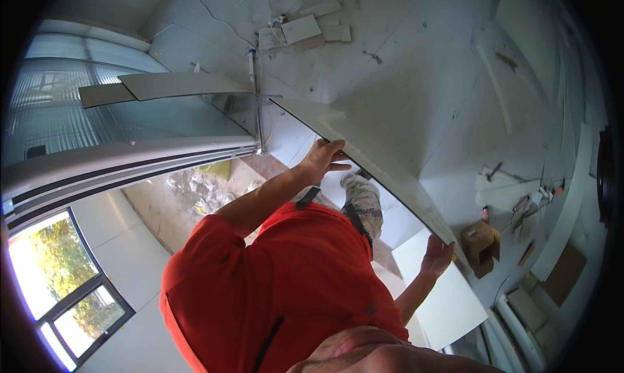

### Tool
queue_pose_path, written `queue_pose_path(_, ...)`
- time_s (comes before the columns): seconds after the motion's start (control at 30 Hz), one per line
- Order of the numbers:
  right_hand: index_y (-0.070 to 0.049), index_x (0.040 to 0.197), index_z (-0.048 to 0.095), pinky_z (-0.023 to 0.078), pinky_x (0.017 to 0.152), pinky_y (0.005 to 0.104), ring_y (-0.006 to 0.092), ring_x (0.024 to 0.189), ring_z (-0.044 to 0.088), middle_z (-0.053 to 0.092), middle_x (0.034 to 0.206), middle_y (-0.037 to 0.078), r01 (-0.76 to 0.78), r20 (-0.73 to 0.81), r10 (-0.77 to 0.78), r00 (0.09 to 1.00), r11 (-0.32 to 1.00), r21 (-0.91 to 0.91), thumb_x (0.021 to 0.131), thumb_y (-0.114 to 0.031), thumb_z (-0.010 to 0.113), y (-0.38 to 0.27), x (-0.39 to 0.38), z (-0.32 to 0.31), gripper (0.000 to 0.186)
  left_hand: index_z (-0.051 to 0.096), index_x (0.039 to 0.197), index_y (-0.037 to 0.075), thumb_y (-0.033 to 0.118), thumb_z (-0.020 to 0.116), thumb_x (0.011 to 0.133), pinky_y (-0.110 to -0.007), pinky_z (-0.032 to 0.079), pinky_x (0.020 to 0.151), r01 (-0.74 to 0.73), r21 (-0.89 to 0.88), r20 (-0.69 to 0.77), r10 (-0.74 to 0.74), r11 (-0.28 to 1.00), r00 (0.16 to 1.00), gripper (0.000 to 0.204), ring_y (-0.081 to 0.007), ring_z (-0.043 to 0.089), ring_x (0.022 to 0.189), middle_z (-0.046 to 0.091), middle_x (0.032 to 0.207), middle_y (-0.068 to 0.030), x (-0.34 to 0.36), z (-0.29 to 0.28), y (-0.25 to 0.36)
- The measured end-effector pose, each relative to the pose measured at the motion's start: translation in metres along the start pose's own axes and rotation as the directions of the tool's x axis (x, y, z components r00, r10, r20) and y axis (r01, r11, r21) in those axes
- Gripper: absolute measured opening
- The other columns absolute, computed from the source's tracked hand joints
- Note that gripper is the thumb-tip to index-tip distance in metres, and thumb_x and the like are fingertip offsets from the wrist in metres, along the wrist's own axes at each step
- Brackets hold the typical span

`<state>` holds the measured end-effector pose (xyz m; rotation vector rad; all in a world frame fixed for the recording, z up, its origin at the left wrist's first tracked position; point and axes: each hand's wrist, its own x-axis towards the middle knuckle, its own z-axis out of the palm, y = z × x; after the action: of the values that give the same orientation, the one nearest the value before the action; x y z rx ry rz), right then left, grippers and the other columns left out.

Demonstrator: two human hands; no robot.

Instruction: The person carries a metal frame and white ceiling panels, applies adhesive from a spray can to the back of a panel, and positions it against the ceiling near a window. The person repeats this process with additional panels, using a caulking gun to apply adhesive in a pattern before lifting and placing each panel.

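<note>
A long, pale grey-white board (372, 155) with a thin dark edge stands tilted in front of me, running from the upper middle down to the right. My left hand (320, 161) is closed on its edge, thumb over the top and fingers beneath. Farther right along the same edge, my right hand (436, 256) grips the board near its lower right end. Part of each hand's hold is hidden by the board. Below the right hand lies a flat white panel (442, 301).
Ribbed glass sliding doors (58, 113) are at the left, with strips of board (185, 84) across them. Rubble (195, 188) lies beyond the door track. Cut pieces (302, 30) are on the far floor. A cardboard box (480, 248) and scattered tools (525, 210) are at right.
</note>
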<state>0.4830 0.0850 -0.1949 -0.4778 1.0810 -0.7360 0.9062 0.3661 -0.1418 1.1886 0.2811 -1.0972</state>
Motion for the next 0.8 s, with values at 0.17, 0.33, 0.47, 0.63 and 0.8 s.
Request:
queue_pose_path(0.17, 0.009, 0.142, 0.054, 0.058, 0.109, 0.0437, 0.0358, 0.128, 0.066, 0.065, 0.140, 0.025, -0.089, 0.101, 0.091, 0.991, 0.996, -0.025, 0.113, -0.032, 0.048, -0.037, 0.033, 0.033, 0.051, 0.061, 0.129, -0.004, 0.021, 0.058, 0.100, -0.046, 0.066, 0.092, -0.015, -0.061, -0.030, 0.013, 0.998, 0.999, 0.038, -0.0289, 0.075, 0.102, 0.072, 0.117, -0.0170, 0.030, 0.032, 0.028)
queue_pose_path(0.33, 0.016, 0.141, 0.051, 0.052, 0.118, 0.0444, 0.0400, 0.131, 0.063, 0.062, 0.141, 0.031, -0.174, 0.109, 0.171, 0.979, 0.985, 0.022, 0.109, -0.026, 0.048, -0.060, 0.056, 0.042, 0.053, 0.064, 0.123, -0.006, 0.015, 0.057, 0.101, -0.046, 0.069, 0.087, -0.015, -0.035, -0.095, 0.011, 0.999, 0.995, 0.030, -0.0288, 0.076, 0.091, 0.073, 0.108, -0.0171, 0.058, 0.061, 0.039)
queue_pose_path(0.47, 0.018, 0.134, 0.055, 0.054, 0.116, 0.0443, 0.0400, 0.126, 0.066, 0.065, 0.137, 0.031, -0.140, 0.133, 0.144, 0.981, 0.989, -0.038, 0.107, -0.021, 0.047, -0.072, 0.081, 0.029, 0.048, 0.057, 0.135, -0.006, 0.012, 0.050, 0.102, -0.046, 0.067, 0.093, -0.003, -0.071, -0.074, -0.002, 0.997, 0.997, 0.039, -0.0343, 0.075, 0.107, 0.070, 0.124, -0.0227, 0.058, 0.073, 0.047)
queue_pose_path(0.63, 0.009, 0.125, 0.066, 0.065, 0.097, 0.0396, 0.0337, 0.112, 0.075, 0.073, 0.125, 0.024, -0.010, 0.139, 0.012, 0.990, 1.000, -0.018, 0.104, -0.023, 0.055, -0.083, 0.058, 0.108, 0.040, 0.054, 0.140, -0.008, 0.014, 0.049, 0.102, -0.046, 0.063, 0.100, 0.017, -0.053, -0.022, -0.018, 0.998, 1.000, 0.044, -0.0379, 0.072, 0.116, 0.068, 0.129, -0.0242, 0.057, 0.079, 0.098)
queue_pose_path(0.8, 0.005, 0.129, 0.065, 0.068, 0.086, 0.0385, 0.0325, 0.110, 0.075, 0.074, 0.125, 0.022, 0.061, 0.035, -0.062, 0.997, 0.997, 0.040, 0.101, -0.020, 0.060, -0.089, 0.063, 0.160, 0.038, 0.060, 0.126, -0.014, 0.013, 0.047, 0.102, -0.045, 0.064, 0.097, -0.057, 0.021, 0.018, 0.056, 0.998, 0.998, 0.038, -0.0334, 0.072, 0.112, 0.069, 0.123, -0.0212, 0.056, 0.094, 0.174)
